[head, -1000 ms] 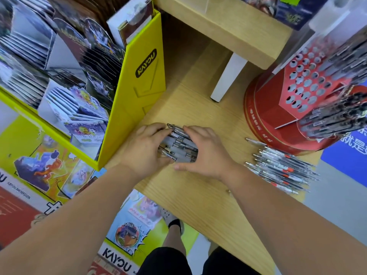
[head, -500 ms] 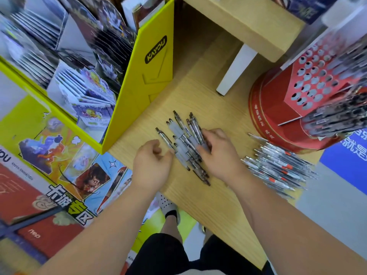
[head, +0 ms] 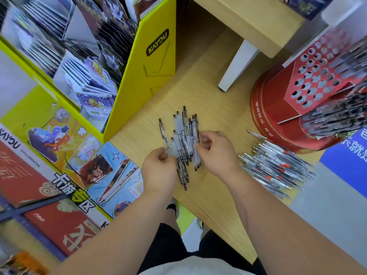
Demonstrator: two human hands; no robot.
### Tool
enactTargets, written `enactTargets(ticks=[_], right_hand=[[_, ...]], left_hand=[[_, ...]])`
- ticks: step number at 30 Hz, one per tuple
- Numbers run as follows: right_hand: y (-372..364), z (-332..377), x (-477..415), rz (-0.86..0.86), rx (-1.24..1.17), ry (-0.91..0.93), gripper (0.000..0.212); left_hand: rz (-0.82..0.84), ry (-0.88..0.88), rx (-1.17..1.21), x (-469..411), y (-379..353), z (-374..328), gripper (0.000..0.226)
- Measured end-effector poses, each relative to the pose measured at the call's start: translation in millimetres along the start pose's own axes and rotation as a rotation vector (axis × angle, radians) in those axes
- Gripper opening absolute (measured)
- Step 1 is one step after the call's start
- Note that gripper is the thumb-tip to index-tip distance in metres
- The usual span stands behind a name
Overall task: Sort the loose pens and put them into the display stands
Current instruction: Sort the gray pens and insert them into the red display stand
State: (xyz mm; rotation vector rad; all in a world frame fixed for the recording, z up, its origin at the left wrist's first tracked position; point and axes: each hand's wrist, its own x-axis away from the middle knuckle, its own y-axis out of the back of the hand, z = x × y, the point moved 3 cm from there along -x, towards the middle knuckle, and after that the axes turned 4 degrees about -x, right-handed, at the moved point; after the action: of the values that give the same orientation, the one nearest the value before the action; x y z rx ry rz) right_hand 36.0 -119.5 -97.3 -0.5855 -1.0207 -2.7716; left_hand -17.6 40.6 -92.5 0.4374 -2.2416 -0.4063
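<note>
Head view: my left hand [head: 159, 169] and right hand [head: 217, 153] each pinch the edge of the pens [head: 183, 139] fanned on the counter [head: 216, 118], left of the stand [head: 266, 116]; I'd square their tips one way before lifting any.

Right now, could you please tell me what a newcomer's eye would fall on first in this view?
Probably the loose pens fanned out in the middle of the wooden table, with the left hand and right hand pinching at their near ends. Then the red display stand at the right, many of its holes empty, with a second pen pile lying by its base. A yellow card rack stands at the left.
</note>
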Motion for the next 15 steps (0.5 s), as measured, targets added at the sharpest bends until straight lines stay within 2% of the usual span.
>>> enactTargets(ticks=[3, 8, 11, 15], right_hand=[[0, 4, -10, 0.026, 0.000, -0.014, 0.031], [-7, 9, -18, 0.073, -0.056, -0.027, 0.026], [-13, 8, -16, 0.090, -0.153, -0.054, 0.022], [-16, 4, -11, 0.132, -0.252, -0.113, 0.022]], left_hand=[[0.037, 0.016, 0.008, -7, 0, -5, 0.039], [0.064, 0.028, -0.058, -19, -1, -13, 0.030], [0.075, 0.005, -0.123, -20, -3, -17, 0.013], [0.090, -0.062, -0.177, -18, -7, -25, 0.021]])
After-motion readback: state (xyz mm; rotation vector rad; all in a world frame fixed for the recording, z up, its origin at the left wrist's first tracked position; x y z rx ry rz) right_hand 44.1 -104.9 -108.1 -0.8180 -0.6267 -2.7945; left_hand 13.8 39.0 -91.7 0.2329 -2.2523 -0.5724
